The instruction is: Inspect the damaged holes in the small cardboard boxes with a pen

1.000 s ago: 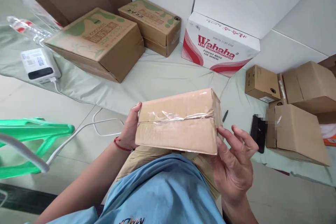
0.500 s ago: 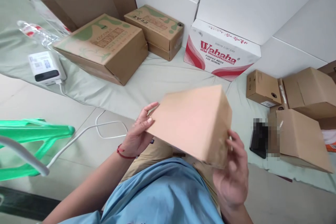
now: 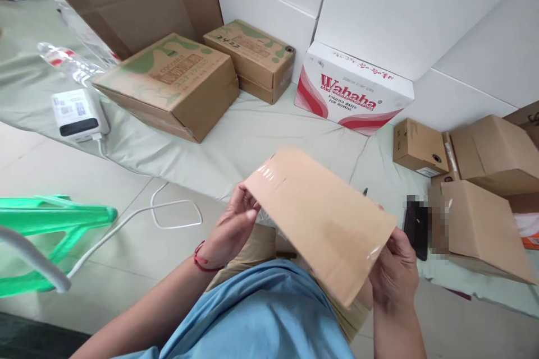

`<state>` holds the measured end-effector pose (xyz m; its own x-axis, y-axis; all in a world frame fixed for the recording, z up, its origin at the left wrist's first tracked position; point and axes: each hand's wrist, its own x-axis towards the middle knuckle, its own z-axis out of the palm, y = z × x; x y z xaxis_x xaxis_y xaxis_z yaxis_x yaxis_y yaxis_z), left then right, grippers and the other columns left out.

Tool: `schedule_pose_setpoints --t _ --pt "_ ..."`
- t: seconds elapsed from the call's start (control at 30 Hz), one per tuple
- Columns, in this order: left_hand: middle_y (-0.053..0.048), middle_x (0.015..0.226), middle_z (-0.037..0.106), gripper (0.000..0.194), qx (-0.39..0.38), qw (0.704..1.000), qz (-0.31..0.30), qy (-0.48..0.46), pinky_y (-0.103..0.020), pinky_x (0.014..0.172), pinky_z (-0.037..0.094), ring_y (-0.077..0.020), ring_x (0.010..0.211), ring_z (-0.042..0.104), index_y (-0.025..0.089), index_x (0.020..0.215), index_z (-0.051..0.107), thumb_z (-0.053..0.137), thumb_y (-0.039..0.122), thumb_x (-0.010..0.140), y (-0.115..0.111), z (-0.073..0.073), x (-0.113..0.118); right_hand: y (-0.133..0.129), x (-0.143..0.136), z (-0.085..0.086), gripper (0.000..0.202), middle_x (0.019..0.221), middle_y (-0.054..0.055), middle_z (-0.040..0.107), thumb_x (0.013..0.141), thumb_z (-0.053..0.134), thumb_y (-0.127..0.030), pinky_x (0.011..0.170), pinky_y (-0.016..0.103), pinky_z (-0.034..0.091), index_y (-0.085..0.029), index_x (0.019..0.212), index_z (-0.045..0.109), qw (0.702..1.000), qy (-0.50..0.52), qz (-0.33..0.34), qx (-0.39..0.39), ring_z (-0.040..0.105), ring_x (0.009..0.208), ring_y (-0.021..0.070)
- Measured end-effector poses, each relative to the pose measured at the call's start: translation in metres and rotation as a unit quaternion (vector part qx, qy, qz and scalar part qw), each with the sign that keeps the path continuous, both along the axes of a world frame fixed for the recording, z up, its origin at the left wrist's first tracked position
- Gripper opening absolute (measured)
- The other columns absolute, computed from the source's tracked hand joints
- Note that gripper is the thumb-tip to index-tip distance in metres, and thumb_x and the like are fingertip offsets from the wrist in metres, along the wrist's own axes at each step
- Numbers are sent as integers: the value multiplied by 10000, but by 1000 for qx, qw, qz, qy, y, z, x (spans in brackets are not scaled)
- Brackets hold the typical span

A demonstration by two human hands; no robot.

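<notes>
A plain brown cardboard box (image 3: 318,213) is held up in front of my lap, tilted, with one broad face toward me and shiny clear tape at two of its ends. My left hand (image 3: 236,227) grips its left end, thumb and fingers round the edge. At the lower right end, my right hand (image 3: 396,266) holds the box, its fingers partly hidden behind it. Beyond the box, on the green cloth, stands a white and red Wahaba-lettered carton (image 3: 353,90). A black phone-like object (image 3: 415,230) lies near my right hand, partly blurred out.
Two printed coconut cartons, a larger one (image 3: 168,87) and a smaller one (image 3: 252,59), stand at the back left. A white power bank (image 3: 80,115) with a cable is at the left edge. A green plastic stool (image 3: 54,219) is below. Open cardboard boxes (image 3: 488,230) sit at right.
The cardboard box has been turned in my hands: its right end has dropped toward me, and a taped face now shows. My right hand has moved slightly right.
</notes>
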<state>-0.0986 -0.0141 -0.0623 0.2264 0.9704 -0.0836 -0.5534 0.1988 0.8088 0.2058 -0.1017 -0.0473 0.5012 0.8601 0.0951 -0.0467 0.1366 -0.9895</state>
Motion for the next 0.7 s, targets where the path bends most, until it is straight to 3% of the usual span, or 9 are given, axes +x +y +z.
schedule_pose_setpoints --t 0.07,0.13,0.3,0.4,0.5,0.57,0.63,0.7 --pt "-51 1237 718 430 -32 999 16 -33 -339 954 549 -240 1131 649 270 1175 733 767 608 911 3 7 -3 16 1 0 102 1302 31 818 863 892 -278 1277 623 397 -334 940 858 998 -44 36 38 576 1519 288" --pt "-38 1221 713 428 -49 997 39 -38 -312 888 540 -223 1083 640 267 1105 730 773 641 902 5 13 -6 33 -1 -2 65 1318 32 812 886 869 -274 1294 653 343 -312 840 843 996 -56 50 49 514 1572 291" --pt "-20 1455 675 334 10 998 56 7 -346 1061 492 -258 1355 595 262 989 683 933 300 770 8 13 -8 65 -13 -6 253 1336 11 804 870 878 -274 1302 664 314 -255 660 738 996 -42 3 74 505 1577 298" --pt "-70 1479 672 324 30 994 35 99 -431 1162 442 -316 1451 547 236 933 657 928 256 756 9 0 -13 76 -12 -9 294 1350 29 795 895 848 -318 1275 619 378 -240 644 718 995 -76 6 63 560 1527 296" --pt "-123 1350 727 231 27 967 28 254 -542 1263 348 -376 1475 517 222 848 683 889 314 800 6 -14 -23 77 5 -9 186 1414 92 753 958 755 -394 1154 527 508 -246 869 823 980 -199 -16 6 655 1393 280" --pt "-120 1272 750 152 58 935 92 339 -596 1304 291 -390 1464 520 237 828 716 843 320 843 1 -16 -28 73 25 -9 260 1331 133 771 964 688 -437 1029 470 563 -222 992 832 950 -293 -91 -51 718 1226 275" --pt "-89 1203 764 93 123 898 186 378 -614 1312 289 -384 1417 564 264 819 737 821 256 859 -7 -10 -28 70 45 -10 349 1164 146 798 952 620 -473 923 439 567 -194 1021 819 909 -367 -136 -143 741 1031 273" --pt "-63 1108 777 137 201 868 246 381 -616 1288 340 -375 1330 629 287 806 757 811 169 851 -13 4 -22 69 58 -12 428 1059 137 804 961 562 -506 872 420 550 -182 1105 801 860 -423 -87 -271 737 921 272"
